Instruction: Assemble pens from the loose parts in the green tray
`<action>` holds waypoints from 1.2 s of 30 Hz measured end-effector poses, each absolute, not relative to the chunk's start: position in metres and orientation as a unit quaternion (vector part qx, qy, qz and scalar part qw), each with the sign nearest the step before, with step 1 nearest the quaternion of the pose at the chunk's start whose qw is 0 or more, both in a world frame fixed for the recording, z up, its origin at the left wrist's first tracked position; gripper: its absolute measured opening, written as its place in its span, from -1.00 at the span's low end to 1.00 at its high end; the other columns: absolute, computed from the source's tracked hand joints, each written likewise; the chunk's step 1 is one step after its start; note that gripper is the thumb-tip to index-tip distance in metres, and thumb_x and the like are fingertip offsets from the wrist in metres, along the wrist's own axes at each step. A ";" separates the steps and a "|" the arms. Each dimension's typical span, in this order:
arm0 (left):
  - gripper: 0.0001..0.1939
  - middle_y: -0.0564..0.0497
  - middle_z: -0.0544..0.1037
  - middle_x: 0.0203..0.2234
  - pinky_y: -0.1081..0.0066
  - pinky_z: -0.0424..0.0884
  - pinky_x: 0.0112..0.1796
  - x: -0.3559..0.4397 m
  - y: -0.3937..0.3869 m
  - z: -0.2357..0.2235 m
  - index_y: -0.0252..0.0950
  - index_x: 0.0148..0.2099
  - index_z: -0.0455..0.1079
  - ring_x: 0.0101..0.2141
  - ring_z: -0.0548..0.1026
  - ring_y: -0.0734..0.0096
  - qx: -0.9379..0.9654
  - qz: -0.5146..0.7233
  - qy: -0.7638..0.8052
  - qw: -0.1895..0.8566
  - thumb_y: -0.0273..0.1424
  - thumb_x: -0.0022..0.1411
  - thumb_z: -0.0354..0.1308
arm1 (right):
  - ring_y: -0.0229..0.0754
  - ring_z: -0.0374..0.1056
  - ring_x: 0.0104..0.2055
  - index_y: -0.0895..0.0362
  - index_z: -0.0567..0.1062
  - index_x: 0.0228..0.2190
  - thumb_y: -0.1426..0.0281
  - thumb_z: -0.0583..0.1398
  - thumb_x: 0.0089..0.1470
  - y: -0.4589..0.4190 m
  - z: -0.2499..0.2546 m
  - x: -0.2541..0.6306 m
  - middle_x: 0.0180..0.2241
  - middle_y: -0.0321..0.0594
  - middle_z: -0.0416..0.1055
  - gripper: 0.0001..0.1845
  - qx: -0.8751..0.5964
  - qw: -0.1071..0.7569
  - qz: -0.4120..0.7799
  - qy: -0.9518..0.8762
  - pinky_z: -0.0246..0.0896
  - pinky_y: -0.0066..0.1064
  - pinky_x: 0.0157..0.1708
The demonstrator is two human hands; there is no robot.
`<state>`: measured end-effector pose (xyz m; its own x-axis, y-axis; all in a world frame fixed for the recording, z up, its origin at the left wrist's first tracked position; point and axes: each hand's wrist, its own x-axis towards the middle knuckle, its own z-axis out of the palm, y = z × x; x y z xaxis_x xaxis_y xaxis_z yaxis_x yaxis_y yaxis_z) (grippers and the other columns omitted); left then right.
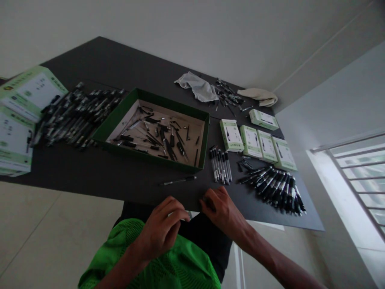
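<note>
My left hand [168,222] is over my lap at the table's front edge, its fingers curled together. A small pale bit shows by its fingertips, too unclear to name. To its right, my right hand [221,206] rests at the edge with thumb and fingers pinched. Something dark shows at that pinch, but its kind is hidden. Just beyond the hands, a single pen [177,181] lies on the dark table. A row of clear-barrelled pens [221,165] lies beyond my right hand. Behind the single pen stands an open green box [153,158] with loose pen parts inside.
A large pile of pens [78,116] lies left, against green-and-white cartons [15,140]. On the right are fanned black pens [278,188] and several small pen boxes [251,141]. Farther back lie a white cloth [198,86], more pens [227,94] and a cream cloth [260,95].
</note>
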<state>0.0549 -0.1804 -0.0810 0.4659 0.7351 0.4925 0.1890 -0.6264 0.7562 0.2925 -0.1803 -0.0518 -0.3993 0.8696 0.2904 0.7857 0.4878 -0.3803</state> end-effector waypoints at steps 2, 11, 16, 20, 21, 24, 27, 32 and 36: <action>-0.73 -0.02 0.50 -0.32 0.41 0.42 -0.21 0.055 -0.181 -0.081 -0.26 -0.13 0.38 -0.25 0.42 0.35 0.797 0.422 0.291 0.319 -0.71 0.40 -0.02 | -0.25 0.31 -0.49 0.05 0.31 -0.36 0.47 0.14 0.38 -0.181 -0.051 0.291 -0.50 -0.38 0.37 -0.78 -0.497 0.237 0.089 -0.830 0.14 -0.36 -0.28; -0.71 -0.01 0.49 -0.33 0.39 0.42 -0.21 0.057 -0.181 -0.080 -0.26 -0.15 0.38 -0.26 0.41 0.34 0.803 0.420 0.282 0.316 -0.74 0.36 -0.02 | -0.21 0.28 -0.45 0.07 0.36 -0.40 0.46 0.15 0.37 -0.186 -0.045 0.285 -0.53 -0.36 0.35 -0.76 -0.492 0.216 0.046 -0.842 0.04 -0.31 -0.29; -0.72 -0.01 0.51 -0.34 0.38 0.41 -0.22 0.054 -0.177 -0.075 -0.25 -0.17 0.37 -0.27 0.41 0.33 0.810 0.413 0.279 0.308 -0.72 0.37 -0.01 | -0.19 0.25 -0.44 0.07 0.39 -0.40 0.38 0.17 0.38 -0.171 -0.046 0.281 -0.52 -0.33 0.34 -0.75 -0.526 0.229 0.094 -0.813 0.07 -0.33 -0.29; -0.74 -0.02 0.51 -0.35 0.38 0.40 -0.23 0.049 -0.176 -0.073 -0.25 -0.18 0.38 -0.27 0.41 0.32 0.811 0.415 0.278 0.303 -0.70 0.39 0.00 | -0.15 0.27 -0.37 0.06 0.43 -0.36 0.18 0.23 0.35 -0.163 -0.034 0.272 -0.48 -0.30 0.34 -0.73 -0.543 0.259 0.184 -0.777 0.13 -0.31 -0.27; -0.74 -0.02 0.50 -0.35 0.38 0.40 -0.23 0.048 -0.176 -0.072 -0.25 -0.18 0.38 -0.27 0.41 0.32 0.810 0.417 0.278 0.303 -0.70 0.40 0.00 | -0.14 0.27 -0.36 0.06 0.44 -0.35 0.15 0.23 0.35 -0.163 -0.029 0.270 -0.48 -0.30 0.33 -0.71 -0.543 0.272 0.206 -0.767 0.14 -0.31 -0.26; -0.73 -0.01 0.50 -0.36 0.38 0.41 -0.22 0.046 -0.176 -0.072 -0.25 -0.19 0.38 -0.27 0.41 0.33 0.805 0.428 0.275 0.307 -0.71 0.40 -0.01 | -0.13 0.27 -0.35 0.06 0.45 -0.34 0.06 0.21 0.35 -0.167 -0.016 0.265 -0.46 -0.29 0.32 -0.65 -0.545 0.311 0.270 -0.730 0.17 -0.30 -0.27; -0.72 0.00 0.51 -0.36 0.39 0.41 -0.21 0.047 -0.176 -0.070 -0.25 -0.17 0.39 -0.28 0.42 0.35 0.794 0.442 0.271 0.318 -0.72 0.39 0.01 | -0.14 0.25 -0.35 0.05 0.44 -0.34 0.00 0.19 0.35 -0.176 -0.004 0.265 -0.46 -0.29 0.31 -0.60 -0.549 0.349 0.332 -0.683 0.17 -0.30 -0.28; -0.72 0.01 0.47 -0.32 0.43 0.40 -0.23 0.051 -0.177 -0.058 -0.27 -0.06 0.34 -0.28 0.43 0.41 0.742 0.491 0.292 0.352 -0.72 0.41 -0.05 | -0.16 0.20 -0.37 0.05 0.41 -0.37 -0.05 0.04 0.42 -0.195 0.014 0.261 -0.44 -0.29 0.29 -0.51 -0.549 0.417 0.422 -0.589 0.15 -0.31 -0.31; -0.76 0.03 0.45 -0.30 0.44 0.40 -0.24 0.054 -0.180 -0.041 -0.26 0.04 0.32 -0.27 0.45 0.43 0.702 0.515 0.270 0.411 -0.63 0.46 -0.02 | -0.17 0.20 -0.36 0.05 0.36 -0.41 0.02 -0.09 0.49 -0.195 0.024 0.246 -0.42 -0.27 0.28 -0.46 -0.517 0.473 0.448 -0.556 0.13 -0.30 -0.30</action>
<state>0.0536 -0.1798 -0.0413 0.3248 0.8018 0.5017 -0.0444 -0.5169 0.8549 0.2460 -0.1952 0.0245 -0.0196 0.9978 0.0626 0.1511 0.0648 -0.9864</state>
